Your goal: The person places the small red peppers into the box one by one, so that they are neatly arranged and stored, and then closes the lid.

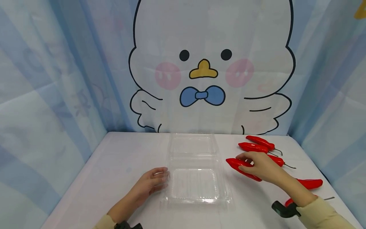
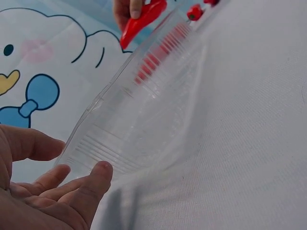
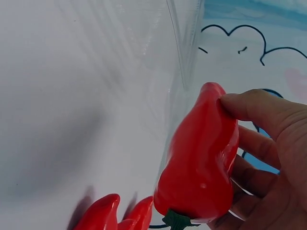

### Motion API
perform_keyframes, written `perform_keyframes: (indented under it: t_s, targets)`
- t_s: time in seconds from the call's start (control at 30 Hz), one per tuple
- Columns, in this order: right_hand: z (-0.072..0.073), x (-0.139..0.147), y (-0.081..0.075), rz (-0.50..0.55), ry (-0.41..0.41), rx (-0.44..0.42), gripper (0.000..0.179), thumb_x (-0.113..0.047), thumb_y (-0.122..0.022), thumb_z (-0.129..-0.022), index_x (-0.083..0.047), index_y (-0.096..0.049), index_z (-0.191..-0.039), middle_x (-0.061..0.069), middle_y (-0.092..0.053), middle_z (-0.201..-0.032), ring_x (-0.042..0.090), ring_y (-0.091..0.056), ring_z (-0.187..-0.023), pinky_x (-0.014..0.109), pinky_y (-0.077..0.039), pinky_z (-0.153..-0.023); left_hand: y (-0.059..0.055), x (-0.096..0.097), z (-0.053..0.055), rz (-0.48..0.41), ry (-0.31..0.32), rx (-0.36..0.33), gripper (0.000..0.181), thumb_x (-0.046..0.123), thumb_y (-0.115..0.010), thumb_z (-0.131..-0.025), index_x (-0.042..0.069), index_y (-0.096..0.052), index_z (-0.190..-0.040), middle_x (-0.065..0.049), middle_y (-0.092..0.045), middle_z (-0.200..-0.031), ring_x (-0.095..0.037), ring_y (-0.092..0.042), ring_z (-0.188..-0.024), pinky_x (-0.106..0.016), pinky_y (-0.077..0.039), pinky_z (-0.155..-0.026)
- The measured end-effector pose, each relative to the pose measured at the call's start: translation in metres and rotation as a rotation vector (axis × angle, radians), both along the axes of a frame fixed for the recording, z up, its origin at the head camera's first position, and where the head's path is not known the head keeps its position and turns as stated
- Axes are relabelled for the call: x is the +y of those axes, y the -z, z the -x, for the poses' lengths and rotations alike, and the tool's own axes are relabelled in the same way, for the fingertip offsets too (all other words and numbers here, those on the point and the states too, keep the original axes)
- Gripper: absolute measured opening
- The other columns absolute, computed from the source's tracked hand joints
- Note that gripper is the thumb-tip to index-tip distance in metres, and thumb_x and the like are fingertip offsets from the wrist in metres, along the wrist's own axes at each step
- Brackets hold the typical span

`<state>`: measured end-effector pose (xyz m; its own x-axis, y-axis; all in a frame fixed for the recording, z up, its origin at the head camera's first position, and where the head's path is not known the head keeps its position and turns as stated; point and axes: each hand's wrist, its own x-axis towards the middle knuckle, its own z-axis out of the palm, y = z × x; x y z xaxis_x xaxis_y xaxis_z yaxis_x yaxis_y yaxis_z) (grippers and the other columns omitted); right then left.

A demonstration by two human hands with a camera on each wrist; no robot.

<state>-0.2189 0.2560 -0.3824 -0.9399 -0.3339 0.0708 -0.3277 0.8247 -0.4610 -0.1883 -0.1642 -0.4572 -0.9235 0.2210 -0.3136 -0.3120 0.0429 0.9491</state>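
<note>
My right hand (image 1: 261,165) pinches a shiny red chili pepper (image 1: 237,164) between thumb and fingers, above the table to the right of a clear plastic clamshell box (image 1: 224,187). In the right wrist view, the green stem end (image 3: 176,219) of that pepper faces the camera. The box lies unfolded, its lid (image 1: 193,144) at the far side and its ribbed tray towards me. Along the tray's left side, my left hand (image 1: 152,182) touches the clear wall with fairly straight fingers. Its thumb is close to the rim in the left wrist view.
Several more red chili peppers lie on the right of the white table (image 1: 128,152): a far group with one pepper (image 1: 253,147) in it, and nearer ones, including a pepper (image 1: 311,183) partly behind my forearm. A printed curtain (image 1: 211,117) stands behind the table.
</note>
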Motion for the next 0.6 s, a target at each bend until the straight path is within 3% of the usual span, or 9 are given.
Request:
perform_keyframes:
  t_s: [0.6]
  targets:
    - [0.000,-0.025,-0.001,0.058,-0.065,-0.072,0.045,-0.025,-0.086,-0.083,-0.010,-0.073,-0.123,0.003,-0.074,-0.108,0.015,-0.064,-0.093,0.027,-0.061,-0.072,0.001,0.004,0.000,-0.003,-0.032,-0.012,0.054,0.015,-0.067,-0.099,-0.003,-0.048,-0.147,-0.024,-0.056,-0.147,-0.029,-0.063,-0.127,-0.038,-0.059,-0.098]
